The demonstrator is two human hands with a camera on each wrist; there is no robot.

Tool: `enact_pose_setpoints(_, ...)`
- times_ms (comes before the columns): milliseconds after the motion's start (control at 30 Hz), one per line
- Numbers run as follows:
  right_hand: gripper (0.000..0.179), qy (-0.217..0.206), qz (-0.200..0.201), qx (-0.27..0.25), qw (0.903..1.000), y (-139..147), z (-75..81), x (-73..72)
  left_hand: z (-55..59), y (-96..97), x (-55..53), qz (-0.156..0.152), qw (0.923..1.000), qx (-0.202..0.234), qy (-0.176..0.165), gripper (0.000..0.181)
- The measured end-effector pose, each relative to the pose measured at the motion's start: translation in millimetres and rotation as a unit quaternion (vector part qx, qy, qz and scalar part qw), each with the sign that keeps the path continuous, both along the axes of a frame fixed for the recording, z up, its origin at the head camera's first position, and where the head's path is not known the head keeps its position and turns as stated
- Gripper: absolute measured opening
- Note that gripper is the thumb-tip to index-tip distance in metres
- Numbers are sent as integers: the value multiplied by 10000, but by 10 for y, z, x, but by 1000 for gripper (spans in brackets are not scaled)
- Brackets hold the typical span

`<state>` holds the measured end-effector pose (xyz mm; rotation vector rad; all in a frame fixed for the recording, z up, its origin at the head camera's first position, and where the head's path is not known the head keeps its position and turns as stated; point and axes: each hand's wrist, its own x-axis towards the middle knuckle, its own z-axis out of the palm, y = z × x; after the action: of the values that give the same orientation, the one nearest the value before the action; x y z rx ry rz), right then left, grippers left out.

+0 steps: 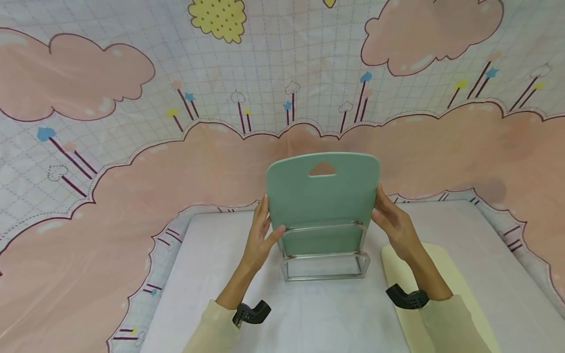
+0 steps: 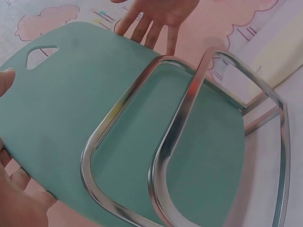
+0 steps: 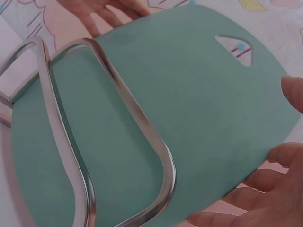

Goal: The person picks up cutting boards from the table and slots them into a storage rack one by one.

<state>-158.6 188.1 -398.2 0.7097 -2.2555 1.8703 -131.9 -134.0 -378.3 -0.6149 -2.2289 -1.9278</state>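
Head view, green board [image 1: 322, 198]: stands nearly upright in the metal rack [image 1: 324, 255], behind both visible hoops; cannot tell whether seated on the base.
Left hand [image 1: 260, 240]: holds the left edge, half closed, with the thumb out toward the rack's top corner.
Right hand [image 1: 395, 223]: holds the opposite edge, half closed, with the thumb toward the near face.
Cream board [image 1: 448, 274]: lies flat on the white table [image 1: 220, 274], beneath the right forearm.
Left wrist view, grip: curls fingers behind the board's edge, keeps the thumb to the near side; cannot tell how firmly.
Cut-out [image 2: 41, 57]: looks roomy enough for fingers, a second place to take hold.
Right wrist view, board's feel: looks stiff, smooth and fairly light, likely plastic; probably slippery, hardly fragile.
Best hold: on both side edges, above the hoops, clear of pinching against metal.
Metal rack: looks hard and rigid, perhaps prone to sliding if bumped.
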Motion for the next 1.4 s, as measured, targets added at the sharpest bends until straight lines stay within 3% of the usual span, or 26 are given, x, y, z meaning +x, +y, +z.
enact_pose_setpoints(533,64,49,-213,591,9980,54,27,-17,41,28,-88,-2,9999,-135,-19,78)
enact_pose_setpoints(900,69,-199,17,438,9988,35,6,-79,68,-23,-143,-98,9989,-433,-154,76)
enact_pose_setpoints(1200,72,-142,-73,358,9992,-45,-28,-145,53,-70,-200,-197,9994,-37,-296,72)
enact_pose_setpoints(1300,72,-196,-189,383,9989,-54,-46,-152,10,-81,-232,-178,9994,25,-291,71)
enact_pose_setpoints(1400,72,-271,-272,395,9985,-60,-54,-157,-114,-108,-304,-154,9995,128,-250,71)
